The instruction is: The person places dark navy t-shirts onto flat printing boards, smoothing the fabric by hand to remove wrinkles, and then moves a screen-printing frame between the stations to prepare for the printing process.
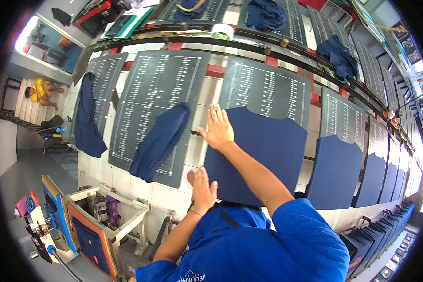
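A navy T-shirt body panel [263, 150] lies flat over a dark printing board [268, 84] with white ruled marks. Its neckline curve faces away from me. My right hand [218, 128] rests at the panel's upper left edge, fingers stretched out and palm down. Lower down, beside the panel's left edge, my left hand [203, 191] has its fingers extended; whether it touches the cloth I cannot tell. Neither hand grips anything. On the board to the left [145, 84], a folded navy piece [160, 141] lies slantwise.
Farther left, another navy piece [88, 117] hangs over a board. Similar panels [333, 171] cover boards to the right. A dark rail [197, 40] crosses behind, with a tape roll [222, 32] on it. Printing frames [89, 235] stand lower left. A person in yellow [42, 91] sits far left.
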{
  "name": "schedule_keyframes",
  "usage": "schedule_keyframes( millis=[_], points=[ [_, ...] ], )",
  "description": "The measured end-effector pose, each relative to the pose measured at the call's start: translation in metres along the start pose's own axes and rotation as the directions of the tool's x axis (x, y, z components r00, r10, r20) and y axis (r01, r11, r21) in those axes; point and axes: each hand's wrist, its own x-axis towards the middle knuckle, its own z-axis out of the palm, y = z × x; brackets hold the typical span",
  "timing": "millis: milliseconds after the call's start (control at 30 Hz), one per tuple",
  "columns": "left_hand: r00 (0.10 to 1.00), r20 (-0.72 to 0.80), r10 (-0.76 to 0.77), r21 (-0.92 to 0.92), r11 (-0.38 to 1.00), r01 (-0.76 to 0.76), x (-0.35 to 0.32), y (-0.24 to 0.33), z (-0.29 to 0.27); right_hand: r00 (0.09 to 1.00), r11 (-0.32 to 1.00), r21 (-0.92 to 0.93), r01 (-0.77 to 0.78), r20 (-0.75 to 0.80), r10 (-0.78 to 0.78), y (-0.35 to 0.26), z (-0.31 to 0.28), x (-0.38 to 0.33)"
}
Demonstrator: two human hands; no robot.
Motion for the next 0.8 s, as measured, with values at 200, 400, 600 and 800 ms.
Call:
schedule_keyframes(
  millis=[200, 400, 600, 800],
  points=[
    [0.985, 0.126, 0.121, -0.245, 0.966, -0.087, 0.007, -0.039, -0.069, 0.996, 0.985, -0.162, 0.055, 0.075, -0.044, -0.069, 0.006, -0.071],
    [0.928, -0.368, -0.061, 0.002, 0.998, 0.066, 0.012, -0.171, -0.191, 0.878, 0.864, -0.259, -0.432, 0.099, 0.468, -0.021, -0.031, -0.242],
    [0.993, -0.075, -0.094, 0.140, 0.985, 0.104, 0.025, -0.257, -0.216, 0.647, 0.679, -0.068, -0.731, -0.385, 0.658, 0.056, -0.013, -0.306],
    [0.999, 0.000, -0.047, 0.120, 0.992, 0.047, 0.057, -0.262, -0.228, 0.801, 0.543, 0.673, -0.502, 0.126, 0.585, -0.158, 0.005, -0.102]
  ],
)
